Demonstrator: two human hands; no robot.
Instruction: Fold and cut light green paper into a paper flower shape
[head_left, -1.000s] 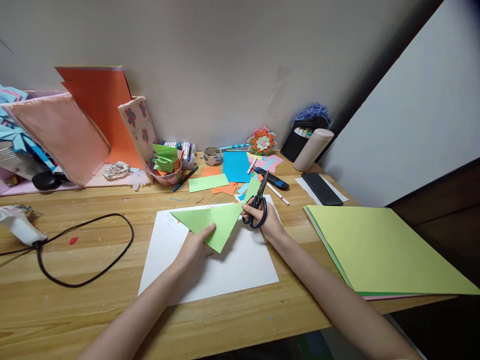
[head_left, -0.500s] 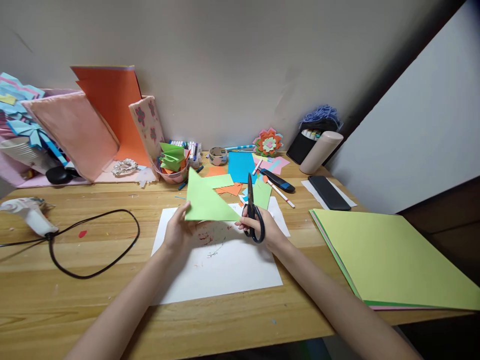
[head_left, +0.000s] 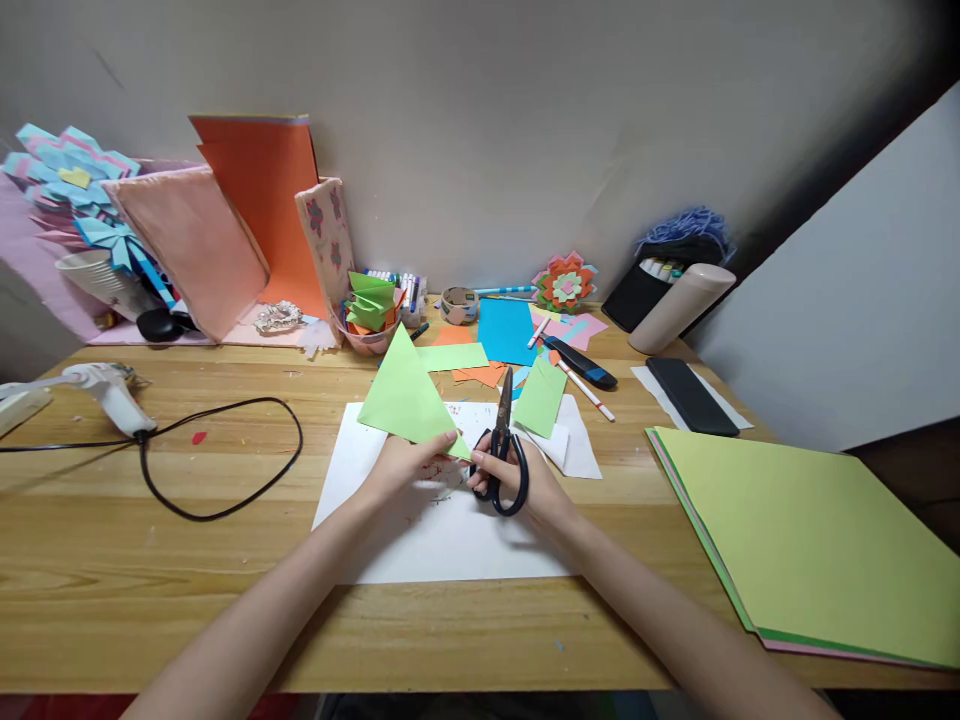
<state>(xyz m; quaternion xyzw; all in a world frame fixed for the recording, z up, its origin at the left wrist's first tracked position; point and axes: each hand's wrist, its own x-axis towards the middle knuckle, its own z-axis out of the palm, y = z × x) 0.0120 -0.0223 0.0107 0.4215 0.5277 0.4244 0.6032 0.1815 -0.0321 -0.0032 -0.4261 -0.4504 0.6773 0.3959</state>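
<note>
A light green paper triangle (head_left: 405, 395) is pinched in my left hand (head_left: 411, 462) along its lower edge, close to the right corner. My right hand (head_left: 529, 480) grips black-handled scissors (head_left: 501, 440), blades pointing up and away from me and looking closed. The right fingertips also reach the triangle's right corner. Under both hands lies a white sheet (head_left: 457, 545) with coloured marks on it. Just beyond the scissors rests a light green paper piece (head_left: 541, 398), and behind the triangle a light green strip (head_left: 454, 357).
A blue sheet (head_left: 506, 330), a utility knife (head_left: 581, 362) and a tape roll (head_left: 460, 305) lie at the back. On the left are a glue gun (head_left: 116, 400) and its looped cable. At right sit a phone (head_left: 690, 395) and a stack of coloured paper (head_left: 817, 540).
My left hand has shifted from the triangle's left side to its lower edge near the right corner. The triangle has turned in my hands. The whole view has moved slightly left.
</note>
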